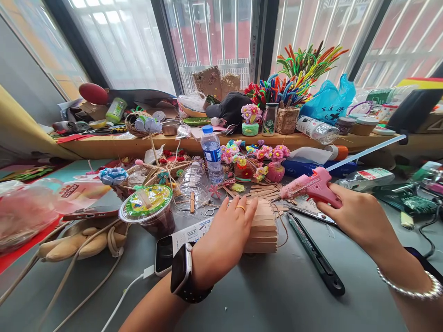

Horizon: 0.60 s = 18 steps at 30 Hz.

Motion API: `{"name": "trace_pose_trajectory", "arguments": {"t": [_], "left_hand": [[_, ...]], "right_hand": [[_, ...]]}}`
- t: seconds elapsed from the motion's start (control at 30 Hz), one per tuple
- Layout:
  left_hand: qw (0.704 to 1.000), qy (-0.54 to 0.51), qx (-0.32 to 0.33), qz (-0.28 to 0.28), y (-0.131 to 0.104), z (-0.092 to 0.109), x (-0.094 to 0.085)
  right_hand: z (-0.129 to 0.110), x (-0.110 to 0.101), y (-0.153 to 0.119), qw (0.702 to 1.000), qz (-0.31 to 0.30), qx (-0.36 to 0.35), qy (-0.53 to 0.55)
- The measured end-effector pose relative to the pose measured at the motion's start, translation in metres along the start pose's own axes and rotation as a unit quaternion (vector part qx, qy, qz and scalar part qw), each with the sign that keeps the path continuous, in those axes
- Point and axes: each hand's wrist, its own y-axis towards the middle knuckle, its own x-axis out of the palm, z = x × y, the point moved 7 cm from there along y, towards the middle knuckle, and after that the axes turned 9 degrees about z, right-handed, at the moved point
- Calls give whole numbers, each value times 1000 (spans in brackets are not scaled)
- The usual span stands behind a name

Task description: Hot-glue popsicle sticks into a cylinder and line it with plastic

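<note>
A barrel-shaped piece of wooden craft sticks [263, 230] lies on its side on the grey table. My left hand [221, 235] holds it from above, fingers stretched over its top and thumb hidden. My right hand [360, 216] is closed round the handle of a pink glue gun [308, 183]. A long translucent glue stick [367, 153] juts from its back. The gun's nozzle points left, at the barrel's upper right edge; whether it touches cannot be made out. Thin twine [285, 226] loops at the barrel's right end. Loose craft sticks [265, 190] lie behind it.
A dark green utility knife [314, 253] lies right of the barrel. On the left are a phone [163, 256] with a white cable and a lidded cup [147, 210]. Behind stand a water bottle [212, 154] and crocheted flowers [238, 154]. A cluttered ledge [138, 146] runs below the windows.
</note>
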Motion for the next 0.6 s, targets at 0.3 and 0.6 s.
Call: {"name": "trace_pose_trajectory", "arguments": {"t": [0.3, 0.6], "left_hand": [[1000, -8, -8, 1, 0, -3, 2], [999, -26, -22, -15, 0, -8, 0]], "right_hand": [[1, 0, 0, 1000, 20, -15, 8], [2, 1, 0, 999, 26, -19, 2]]}}
